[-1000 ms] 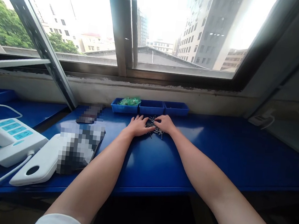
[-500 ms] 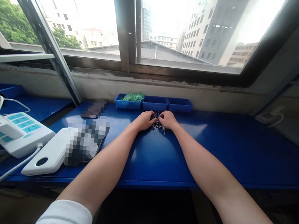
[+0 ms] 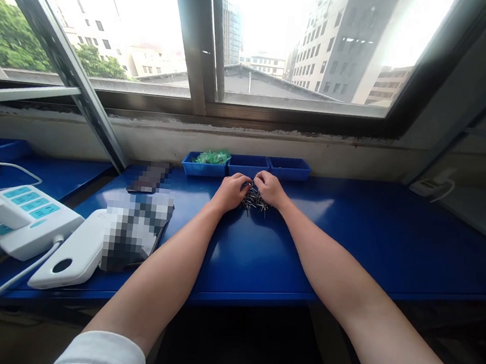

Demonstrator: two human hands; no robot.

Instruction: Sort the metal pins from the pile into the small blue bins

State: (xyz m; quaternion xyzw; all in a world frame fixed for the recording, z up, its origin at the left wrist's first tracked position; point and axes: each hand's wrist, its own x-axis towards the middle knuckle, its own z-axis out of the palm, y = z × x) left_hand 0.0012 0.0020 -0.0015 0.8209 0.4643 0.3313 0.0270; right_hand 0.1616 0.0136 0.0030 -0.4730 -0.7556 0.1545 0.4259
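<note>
A loose pile of thin dark and silvery metal pieces (image 3: pixel 255 202), like screws or rivets, lies on the blue tabletop (image 3: pixel 256 259). My left hand (image 3: pixel 230 192) curls over the pile's left side, thumb and fingers drawn together. Over the far right side, my right hand (image 3: pixel 270 189) pinches with its fingertips close to the left ones. Whatever sits between the fingers is too small to make out. Just behind the hands stand three blue bins: a left bin (image 3: pixel 204 170) with green translucent pieces, a middle bin (image 3: pixel 249 163) and a right bin (image 3: pixel 294 175).
On the left are a white power strip (image 3: pixel 51 230) with cables, a white power bank (image 3: pixel 67 262), a blurred-out item (image 3: pixel 135 234) and a dark flat item (image 3: pixel 150 177). A metal shelf post (image 3: pixel 97 123) rises beside them. Behind the bins is a window.
My fingertips have lifted slightly toward the far side of the pile, and the right hand has turned into a pinch near the left. The view has shifted a little.
</note>
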